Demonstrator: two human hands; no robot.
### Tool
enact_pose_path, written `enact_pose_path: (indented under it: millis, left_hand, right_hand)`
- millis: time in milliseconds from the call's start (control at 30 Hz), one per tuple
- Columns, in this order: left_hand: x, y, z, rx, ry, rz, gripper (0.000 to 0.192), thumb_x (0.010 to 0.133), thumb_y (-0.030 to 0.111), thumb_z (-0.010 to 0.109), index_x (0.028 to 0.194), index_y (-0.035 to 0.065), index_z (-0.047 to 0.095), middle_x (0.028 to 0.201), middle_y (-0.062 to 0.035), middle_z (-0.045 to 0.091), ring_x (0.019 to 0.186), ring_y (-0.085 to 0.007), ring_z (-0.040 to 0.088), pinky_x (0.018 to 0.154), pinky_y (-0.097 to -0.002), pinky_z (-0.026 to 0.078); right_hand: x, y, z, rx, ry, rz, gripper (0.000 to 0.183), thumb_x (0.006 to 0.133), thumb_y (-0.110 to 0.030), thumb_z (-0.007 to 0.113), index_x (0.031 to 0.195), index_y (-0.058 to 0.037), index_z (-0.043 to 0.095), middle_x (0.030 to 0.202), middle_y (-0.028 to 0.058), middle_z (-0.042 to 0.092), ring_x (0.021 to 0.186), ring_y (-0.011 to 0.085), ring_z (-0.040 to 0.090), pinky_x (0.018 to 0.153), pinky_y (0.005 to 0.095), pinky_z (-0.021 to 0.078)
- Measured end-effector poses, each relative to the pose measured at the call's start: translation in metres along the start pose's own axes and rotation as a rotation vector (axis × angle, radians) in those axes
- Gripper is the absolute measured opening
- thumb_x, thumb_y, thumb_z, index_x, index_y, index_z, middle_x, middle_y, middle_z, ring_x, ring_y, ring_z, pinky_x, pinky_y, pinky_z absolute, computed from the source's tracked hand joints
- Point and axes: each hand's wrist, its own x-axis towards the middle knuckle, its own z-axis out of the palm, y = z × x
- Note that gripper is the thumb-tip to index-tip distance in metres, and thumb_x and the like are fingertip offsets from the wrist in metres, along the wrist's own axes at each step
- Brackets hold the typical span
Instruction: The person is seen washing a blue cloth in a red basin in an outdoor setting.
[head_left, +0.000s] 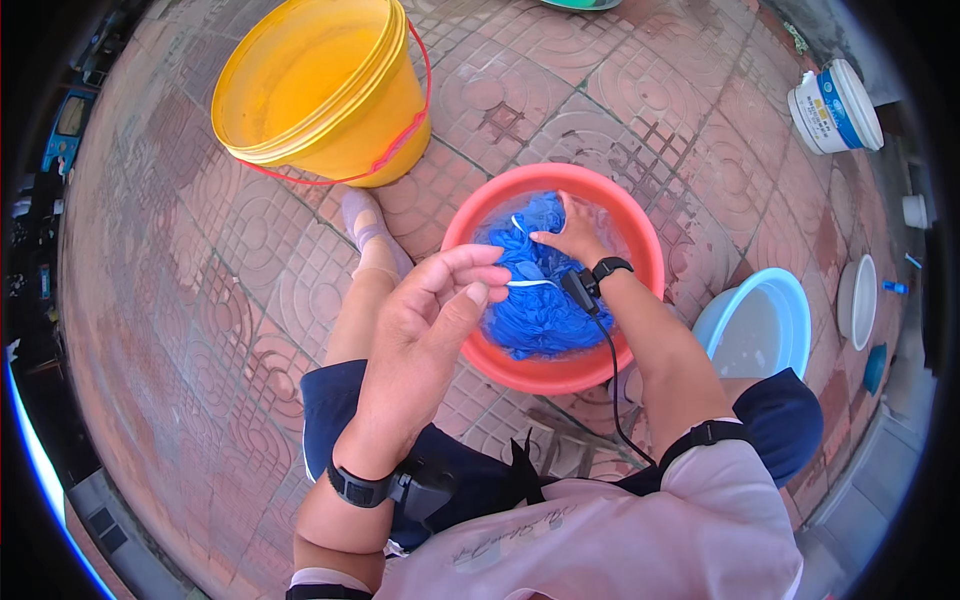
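A blue wet garment (536, 322) with thin white trim lies bunched in water in a red plastic basin (651, 262) on the floor. My right hand (577, 229) reaches into the basin, its fingers on the upper part of the blue cloth; whether they grip it is not clear, as some fingertips are hidden. My left hand (442, 300) is raised over the basin's left rim, fingers loosely curled and thumb apart. White trim passes behind its fingertips, and I see no cloth held there. Each wrist wears a black strap with a device.
A large yellow bucket (405, 105) with a red handle stands at upper left. At right are a light blue basin (799, 322) holding cloudy water, a white bucket (817, 112) and a white basin (866, 300). A small wooden stool (559, 446) shows between my legs on the patterned tiles.
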Motion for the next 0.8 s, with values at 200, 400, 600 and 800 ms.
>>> enact_pose_path:
  millis: [200,400,600,800]
  left_hand:
    - [0.002,0.002,0.005,0.014,0.023,0.016,0.029,0.093,0.009,0.047,0.119,-0.0020,0.053,0.107,-0.0090,0.061,0.100,-0.0157,0.057,0.090,-0.0289,0.043]
    - [0.003,0.002,0.010,0.059,0.040,0.012,0.029,0.093,0.009,0.046,0.118,-0.0017,0.055,0.105,-0.0097,0.062,0.097,-0.0155,0.058,0.087,-0.0286,0.043]
    - [0.002,-0.002,0.009,0.065,0.040,0.007,0.029,0.092,0.011,0.047,0.118,-0.0010,0.055,0.105,-0.0091,0.062,0.097,-0.0147,0.058,0.087,-0.0275,0.043]
    - [0.001,-0.002,0.012,0.067,0.024,0.009,0.028,0.093,0.010,0.049,0.118,-0.0016,0.054,0.105,-0.0088,0.062,0.099,-0.0146,0.058,0.089,-0.0275,0.044]
  right_hand:
    - [0.006,-0.048,0.057,-0.202,-0.346,0.089,0.086,0.058,-0.045,0.080,0.131,-0.0130,0.049,0.136,0.0171,0.045,0.126,0.0334,0.042,0.100,0.0436,0.0401]
    - [-0.035,-0.067,0.040,-0.092,-0.523,-0.165,0.064,0.061,-0.030,0.075,0.119,-0.0115,0.058,0.115,0.0158,0.062,0.107,0.0304,0.058,0.090,0.0388,0.0466]
    - [-0.109,-0.038,-0.021,0.056,-0.477,-0.426,0.050,0.060,-0.022,0.073,0.107,-0.0097,0.061,0.096,0.0141,0.062,0.094,0.0329,0.059,0.080,0.0393,0.0468]
    - [-0.147,0.008,-0.072,-0.079,-0.475,-0.483,0.058,0.058,-0.034,0.080,0.105,-0.0109,0.054,0.097,0.0117,0.055,0.098,0.0317,0.053,0.082,0.0412,0.0419]
